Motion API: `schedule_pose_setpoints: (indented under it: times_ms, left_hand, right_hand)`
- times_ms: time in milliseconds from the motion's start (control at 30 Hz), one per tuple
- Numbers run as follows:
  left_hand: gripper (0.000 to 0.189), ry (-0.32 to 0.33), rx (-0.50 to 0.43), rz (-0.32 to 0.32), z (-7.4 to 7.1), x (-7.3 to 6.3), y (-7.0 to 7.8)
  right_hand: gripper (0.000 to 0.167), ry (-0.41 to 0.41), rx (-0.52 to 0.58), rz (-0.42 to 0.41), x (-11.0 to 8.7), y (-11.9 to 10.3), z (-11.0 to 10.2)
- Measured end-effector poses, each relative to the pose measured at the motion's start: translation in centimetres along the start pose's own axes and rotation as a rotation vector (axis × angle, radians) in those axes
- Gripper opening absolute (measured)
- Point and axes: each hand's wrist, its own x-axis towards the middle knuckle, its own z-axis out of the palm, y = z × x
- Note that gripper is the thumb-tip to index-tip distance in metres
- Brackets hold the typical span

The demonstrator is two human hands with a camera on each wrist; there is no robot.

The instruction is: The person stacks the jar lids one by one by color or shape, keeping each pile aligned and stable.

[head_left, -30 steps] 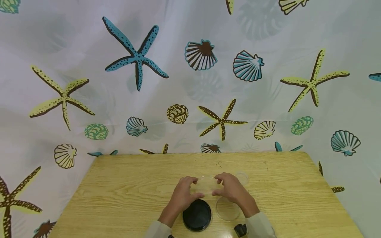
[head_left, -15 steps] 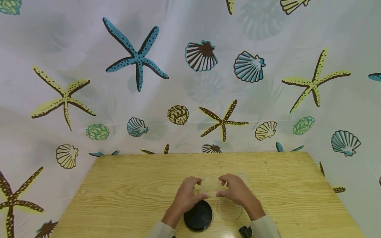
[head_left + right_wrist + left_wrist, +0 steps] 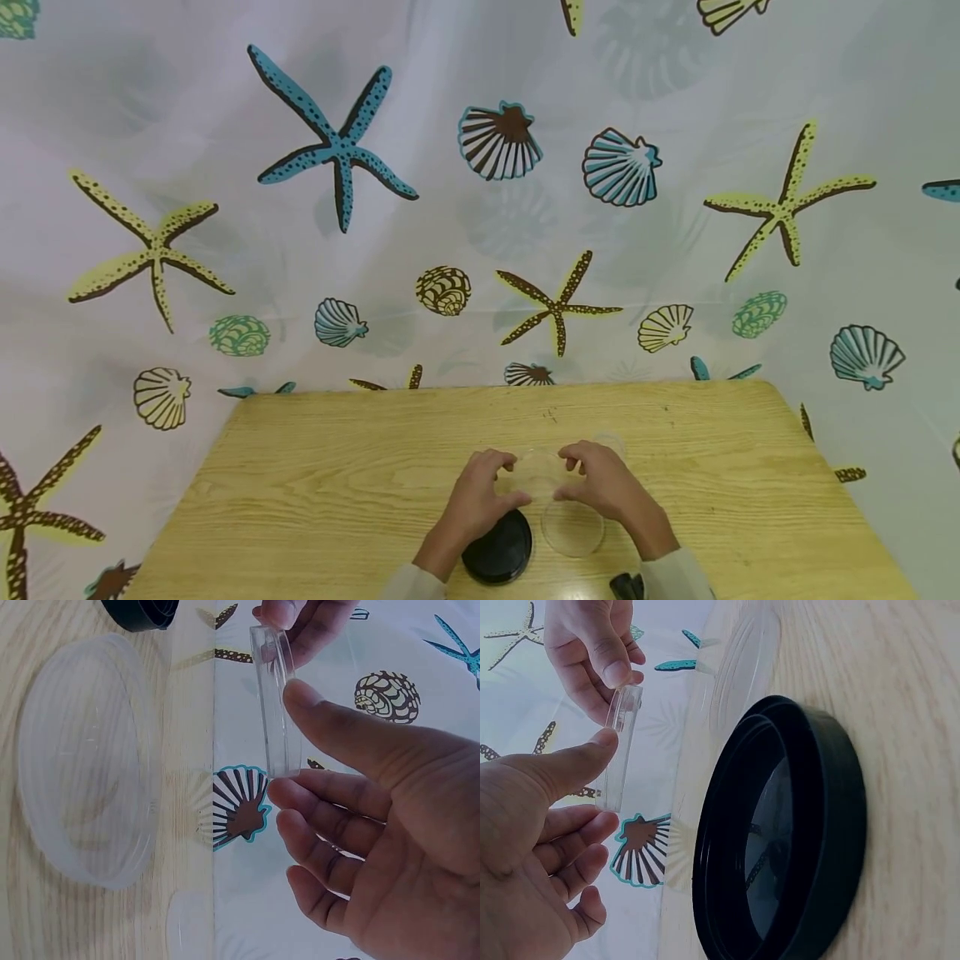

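Note:
Between both hands is a clear, round, shallow dish (image 3: 537,472), raised above the table. My left hand (image 3: 478,493) pinches its left side; in the left wrist view the thumb lies on the dish's face with fingertips at the rim. My right hand (image 3: 606,485) pinches the opposite side, thumb and fingertips on the edge, as the right wrist view shows. Just below the left hand, a black round shallow container (image 3: 834,795) rests on the table. Beneath the right hand lies a larger clear round lid (image 3: 86,765), flat on the wood.
Another clear round piece (image 3: 611,443) lies behind the right hand, partly covered by it. Wood-grain table (image 3: 315,500) spreads to either side. A patterned cloth (image 3: 420,192) with shells and starfish hangs along the table's back edge. A small black object (image 3: 626,586) sits at the right sleeve.
Both hands have drifted slightly right and nearer with the clear dish between them, their grip unchanged. The black container and the lid on the table stay in place.

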Motion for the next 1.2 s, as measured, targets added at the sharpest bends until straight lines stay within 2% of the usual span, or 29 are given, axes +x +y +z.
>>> schedule_pose_setpoints:
  times_ms: [467, 1200]
  left_hand:
    - [0.048, 0.003, 0.003, 0.005, 0.5, -0.2, 0.4]
    - [0.047, -0.052, 0.001, -0.019, 1.9, -0.6, 1.3]
  right_hand:
    - [0.052, -0.021, -0.013, 0.038, -0.9, 0.0, -0.2]
    - [0.052, -0.007, 0.040, 0.077, -2.9, 1.0, -0.1]
